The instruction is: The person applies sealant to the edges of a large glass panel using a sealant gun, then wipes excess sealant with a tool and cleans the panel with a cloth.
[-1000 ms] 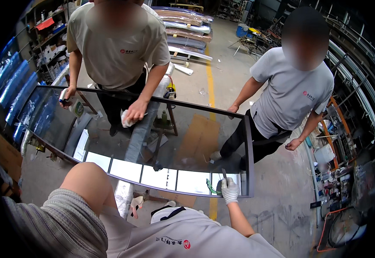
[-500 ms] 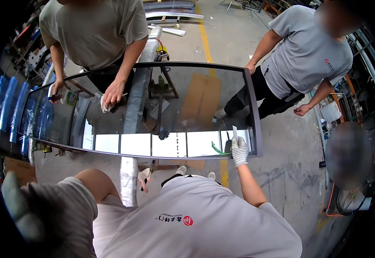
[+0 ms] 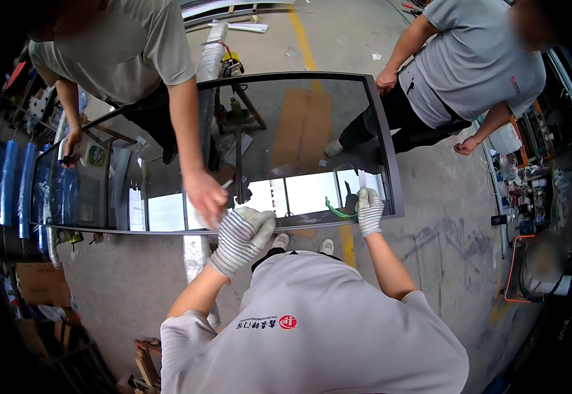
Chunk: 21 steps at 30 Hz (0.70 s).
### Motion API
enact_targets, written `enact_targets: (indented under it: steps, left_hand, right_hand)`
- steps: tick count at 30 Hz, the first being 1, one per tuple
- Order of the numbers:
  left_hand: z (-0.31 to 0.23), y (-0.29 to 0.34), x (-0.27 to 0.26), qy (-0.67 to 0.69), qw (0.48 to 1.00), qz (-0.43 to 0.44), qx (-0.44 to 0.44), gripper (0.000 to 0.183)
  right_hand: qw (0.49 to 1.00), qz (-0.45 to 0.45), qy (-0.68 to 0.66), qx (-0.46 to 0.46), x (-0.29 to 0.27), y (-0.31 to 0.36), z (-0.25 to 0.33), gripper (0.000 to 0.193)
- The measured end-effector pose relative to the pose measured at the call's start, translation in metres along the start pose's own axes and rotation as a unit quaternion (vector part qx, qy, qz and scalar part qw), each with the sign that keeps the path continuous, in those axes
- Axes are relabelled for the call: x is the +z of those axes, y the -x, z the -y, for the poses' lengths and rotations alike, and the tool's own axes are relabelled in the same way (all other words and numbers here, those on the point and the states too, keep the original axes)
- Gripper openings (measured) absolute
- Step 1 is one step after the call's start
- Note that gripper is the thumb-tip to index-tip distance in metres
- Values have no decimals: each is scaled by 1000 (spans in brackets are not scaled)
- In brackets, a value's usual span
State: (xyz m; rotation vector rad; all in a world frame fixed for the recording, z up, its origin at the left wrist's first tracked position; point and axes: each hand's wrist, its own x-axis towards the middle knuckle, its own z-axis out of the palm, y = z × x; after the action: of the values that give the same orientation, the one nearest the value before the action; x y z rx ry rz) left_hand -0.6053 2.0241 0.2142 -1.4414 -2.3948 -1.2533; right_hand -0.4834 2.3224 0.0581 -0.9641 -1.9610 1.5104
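Along the near edge of a long, dark-tinted glass panel [image 3: 259,157] with a slim dark grey frame [image 3: 385,154], I follow two gloved hands from my distant post. The panel stretches crosswise before the wearer, above a bar wrapped in clear plastic [image 3: 195,256]. At the panel's near right corner, the right hand [image 3: 368,211], in a white glove with grey stripes, has its fingers closed round a narrow, pale, flat strip [image 3: 362,178] that points over the glass. The left hand [image 3: 241,238], gloved alike, is at the panel's near edge, fingers curled; whether they hold anything, I cannot tell. Just beside it, over the glass, is a co-worker's blurred bare hand [image 3: 206,196]. Another co-worker's hand [image 3: 385,80] is at the panel's far right corner. I judge the panel heavy, stiff, slick and brittle, best gripped by its frame near both ends; the strip looks light, best pinched at its near end.
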Motion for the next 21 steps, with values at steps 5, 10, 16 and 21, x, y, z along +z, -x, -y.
enact_targets:
  steps: [5, 10, 16, 21]
  left_hand:
    - [3, 14, 46, 30, 985, 167, 4, 15]
    - [2, 16, 68, 84, 973, 212, -45, 14]
    - [13, 30, 87, 62, 958, 272, -68, 14]
    - [-7, 11, 82, 78, 947, 303, -79, 18]
  right_hand:
    - [996, -40, 75, -25, 0, -5, -23, 35]
    - [989, -51, -132, -33, -10, 0, -7, 34]
    - [984, -21, -177, 22, -41, 52, 24, 32]
    - [992, 5, -93, 79, -43, 93, -11, 31]
